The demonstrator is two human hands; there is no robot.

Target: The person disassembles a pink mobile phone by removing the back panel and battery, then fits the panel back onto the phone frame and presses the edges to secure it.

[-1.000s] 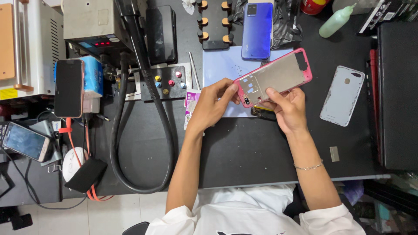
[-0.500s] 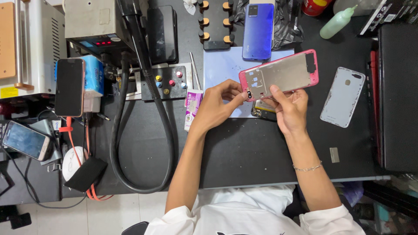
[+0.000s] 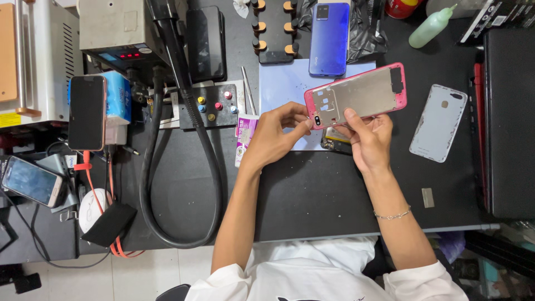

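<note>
Above the pale blue work mat (image 3: 284,83), held clear of the surface (image 3: 312,189): the pink phone frame (image 3: 356,95), inner side up, metal plate showing. This is the piece in hand.

Right hand (image 3: 368,139): fingers closed round the frame's lower long edge, thumb pressing on the plate from above. Left hand (image 3: 276,136): fingertips (image 3: 304,120) pinched together at the frame's camera corner, on or just beside the small dark lens opening. Whether something tiny sits between those fingertips, I cannot tell.

Change against the last second: the frame's long axis has levelled somewhat and the whole piece now sits slightly further from my body over the mat. My left fingers have moved from cupping the corner to a tighter pinch right at the lens opening. Judgement: work has narrowed to that corner; the right hand only steadies.

Relative to the frame:
- blue phone (image 3: 329,39), face down, just beyond it at the mat's far edge;
- white back cover (image 3: 438,122) to its right, flat on the surface, apart;
- a dark part (image 3: 334,142) under it, mostly hidden by my right hand;
- a small tube (image 3: 243,136) to its left, beside my left wrist;
- green squeeze bottle (image 3: 432,27) beyond and right, well apart.
</note>
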